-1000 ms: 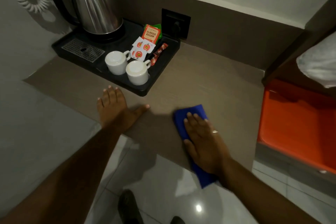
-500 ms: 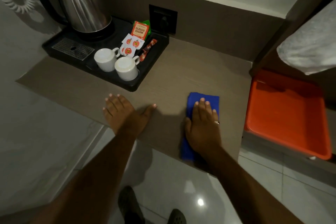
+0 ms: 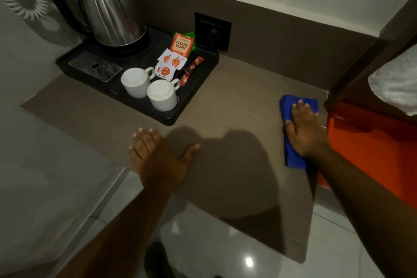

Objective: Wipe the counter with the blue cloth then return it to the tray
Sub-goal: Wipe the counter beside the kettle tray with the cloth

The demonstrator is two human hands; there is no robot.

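The blue cloth (image 3: 287,108) lies folded on the brown counter (image 3: 237,101) near its right edge. My right hand (image 3: 304,130) presses flat on top of it, fingers spread, covering its middle. My left hand (image 3: 158,156) rests flat on the counter's front edge, palm down, holding nothing. The orange tray (image 3: 372,142) sits just right of the counter, lower down, partly hidden by my right forearm.
A black tray (image 3: 198,88) at the back left carries a steel kettle (image 3: 108,11), two upturned white cups (image 3: 149,88) and tea sachets (image 3: 181,45). A wall socket (image 3: 213,29) is behind it. A white towel (image 3: 394,83) hangs above the orange tray.
My right hand has slid the blue cloth to the right and further back, up to the counter's right edge. My left hand has stayed on the front edge.
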